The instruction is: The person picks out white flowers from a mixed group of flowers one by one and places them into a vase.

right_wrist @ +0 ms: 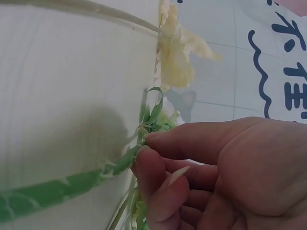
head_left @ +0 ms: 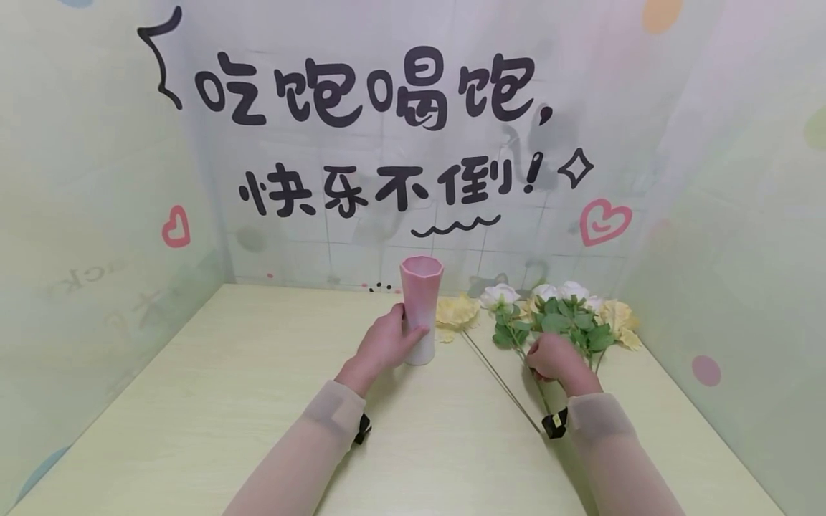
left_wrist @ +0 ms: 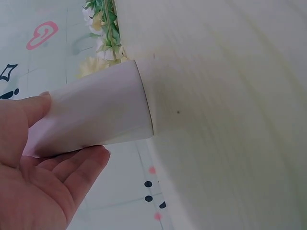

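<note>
A pink faceted vase (head_left: 421, 308) stands upright on the pale wooden table (head_left: 245, 401), near the back wall. My left hand (head_left: 387, 342) grips its lower body; in the left wrist view the thumb and fingers (left_wrist: 72, 167) wrap the vase (left_wrist: 96, 112). To the right lies a bunch of artificial flowers (head_left: 561, 315) with white and yellow blooms and green leaves. My right hand (head_left: 555, 358) rests on them, and in the right wrist view its fingertips (right_wrist: 148, 163) pinch a green stem (right_wrist: 57, 189) just above the table.
A yellow flower (head_left: 457, 312) lies just right of the vase, its thin stem (head_left: 500, 387) running toward me. Printed plastic sheeting walls the table at the back, left and right. Bare tabletop stretches to the left and front.
</note>
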`<state>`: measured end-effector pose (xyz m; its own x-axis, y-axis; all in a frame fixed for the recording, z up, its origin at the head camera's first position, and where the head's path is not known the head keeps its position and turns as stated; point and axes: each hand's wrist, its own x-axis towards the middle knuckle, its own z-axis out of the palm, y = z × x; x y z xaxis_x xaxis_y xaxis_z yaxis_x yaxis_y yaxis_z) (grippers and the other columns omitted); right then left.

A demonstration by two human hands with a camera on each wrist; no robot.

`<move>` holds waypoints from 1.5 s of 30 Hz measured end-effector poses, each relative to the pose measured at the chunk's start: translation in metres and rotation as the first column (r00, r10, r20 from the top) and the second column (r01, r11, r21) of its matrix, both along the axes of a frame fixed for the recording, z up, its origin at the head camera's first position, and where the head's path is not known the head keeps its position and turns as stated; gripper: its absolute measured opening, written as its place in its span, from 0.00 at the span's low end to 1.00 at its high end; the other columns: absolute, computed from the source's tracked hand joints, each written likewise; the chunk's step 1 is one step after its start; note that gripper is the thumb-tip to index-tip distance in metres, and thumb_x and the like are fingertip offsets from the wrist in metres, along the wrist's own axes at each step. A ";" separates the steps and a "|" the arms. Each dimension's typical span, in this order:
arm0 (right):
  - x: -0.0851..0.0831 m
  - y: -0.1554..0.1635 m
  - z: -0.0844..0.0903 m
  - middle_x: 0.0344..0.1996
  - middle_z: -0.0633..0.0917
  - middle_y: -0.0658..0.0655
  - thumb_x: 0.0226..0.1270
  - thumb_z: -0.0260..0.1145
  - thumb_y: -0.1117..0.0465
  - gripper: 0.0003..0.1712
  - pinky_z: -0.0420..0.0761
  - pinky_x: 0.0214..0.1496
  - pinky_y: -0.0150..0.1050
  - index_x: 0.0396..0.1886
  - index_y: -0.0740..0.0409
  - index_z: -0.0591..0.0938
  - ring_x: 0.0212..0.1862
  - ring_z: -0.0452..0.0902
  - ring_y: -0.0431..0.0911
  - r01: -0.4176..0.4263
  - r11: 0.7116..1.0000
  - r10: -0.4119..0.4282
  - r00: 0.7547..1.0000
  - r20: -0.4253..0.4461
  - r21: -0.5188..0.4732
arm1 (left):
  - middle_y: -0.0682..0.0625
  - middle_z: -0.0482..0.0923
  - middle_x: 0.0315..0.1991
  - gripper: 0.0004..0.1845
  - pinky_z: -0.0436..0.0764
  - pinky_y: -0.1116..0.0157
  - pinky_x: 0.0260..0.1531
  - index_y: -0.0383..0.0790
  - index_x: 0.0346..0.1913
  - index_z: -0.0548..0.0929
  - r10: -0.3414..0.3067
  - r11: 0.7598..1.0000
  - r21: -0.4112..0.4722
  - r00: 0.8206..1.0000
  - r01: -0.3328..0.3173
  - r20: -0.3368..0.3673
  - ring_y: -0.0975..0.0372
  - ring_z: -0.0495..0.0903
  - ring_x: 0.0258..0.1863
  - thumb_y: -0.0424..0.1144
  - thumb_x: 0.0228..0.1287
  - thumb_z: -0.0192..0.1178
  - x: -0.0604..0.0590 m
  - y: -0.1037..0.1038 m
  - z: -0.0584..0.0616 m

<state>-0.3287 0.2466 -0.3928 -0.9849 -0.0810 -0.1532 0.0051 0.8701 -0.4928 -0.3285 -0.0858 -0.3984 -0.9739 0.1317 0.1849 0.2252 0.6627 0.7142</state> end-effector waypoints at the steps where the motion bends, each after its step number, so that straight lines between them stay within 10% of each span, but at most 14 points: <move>1: 0.000 0.000 0.000 0.18 0.83 0.52 0.78 0.60 0.67 0.14 0.77 0.28 0.36 0.31 0.61 0.88 0.23 0.77 0.43 -0.003 1.000 0.003 1.000 -0.001 -0.001 | 0.33 0.82 0.70 0.35 0.83 0.41 0.69 0.30 0.77 0.70 0.000 1.000 0.000 1.000 0.000 0.000 0.42 0.84 0.68 0.52 0.82 0.64 0.000 0.000 0.000; 9: 0.001 0.001 -0.003 0.19 0.83 0.53 0.78 0.59 0.67 0.14 0.75 0.28 0.36 0.35 0.61 0.89 0.23 0.75 0.43 -0.019 1.000 0.019 1.000 -0.008 0.010 | 0.33 0.82 0.69 0.35 0.83 0.41 0.69 0.29 0.76 0.70 -0.002 1.000 -0.002 1.000 0.001 -0.009 0.42 0.84 0.67 0.51 0.82 0.64 0.003 0.002 -0.002; 24: -0.001 0.000 -0.003 0.12 0.71 0.47 0.78 0.57 0.66 0.27 0.68 0.28 0.37 0.14 0.46 0.68 0.18 0.65 0.41 -0.029 1.000 0.029 1.000 0.009 0.006 | 0.33 0.82 0.68 0.34 0.84 0.42 0.67 0.29 0.76 0.71 -0.008 1.000 0.008 1.000 0.008 -0.023 0.42 0.85 0.66 0.50 0.82 0.65 0.005 0.002 -0.001; 45: 0.001 -0.006 0.008 0.10 0.71 0.47 0.79 0.58 0.61 0.26 0.66 0.27 0.38 0.14 0.47 0.71 0.17 0.63 0.42 -0.002 1.000 0.002 1.000 -0.003 -0.025 | 0.33 0.82 0.69 0.34 0.85 0.42 0.67 0.29 0.76 0.70 -0.014 1.000 0.010 1.000 0.014 -0.006 0.42 0.85 0.66 0.50 0.82 0.65 0.003 0.001 0.000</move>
